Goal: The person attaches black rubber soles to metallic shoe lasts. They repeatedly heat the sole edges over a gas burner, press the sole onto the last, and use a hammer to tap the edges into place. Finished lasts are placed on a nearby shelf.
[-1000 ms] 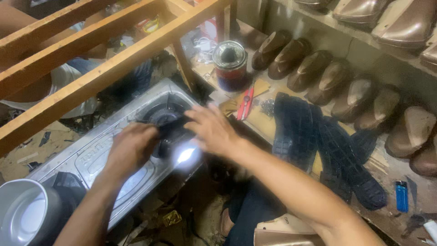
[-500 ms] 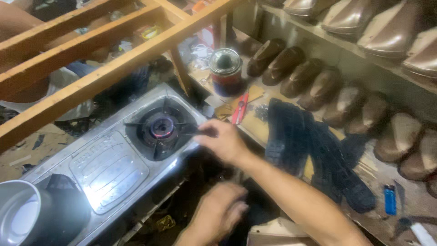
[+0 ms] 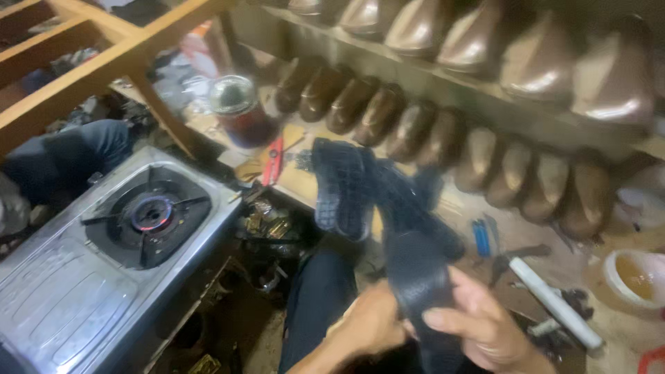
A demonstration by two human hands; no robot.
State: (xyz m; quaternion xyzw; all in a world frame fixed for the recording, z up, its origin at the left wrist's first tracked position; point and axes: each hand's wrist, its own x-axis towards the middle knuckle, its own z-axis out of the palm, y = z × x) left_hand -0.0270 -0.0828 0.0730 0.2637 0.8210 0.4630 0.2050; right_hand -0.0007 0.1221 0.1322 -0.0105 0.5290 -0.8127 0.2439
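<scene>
Black shoe sole (image 3: 422,291): lying low in the frame above the lap, both hands gripping it; right hand (image 3: 485,329) fingers clamping its right edge, thumb lying across it; left hand (image 3: 370,325) fingers curling on its left edge; gas stove (image 3: 104,256) sitting well apart to the left, burner glowing; lidded jar (image 3: 239,111) standing on the bench; tub (image 3: 634,277) holding amber liquid at the right edge.

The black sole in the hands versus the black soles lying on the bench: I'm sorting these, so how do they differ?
The black sole is gripped by the left hand and the right hand, its smooth side showing; the soles on the bench lie loose and untouched, showing a gridded tread. The held sole sits low over the lap; the bench soles rest by the row of brown shoe lasts. Both are dark and sole-shaped.
</scene>
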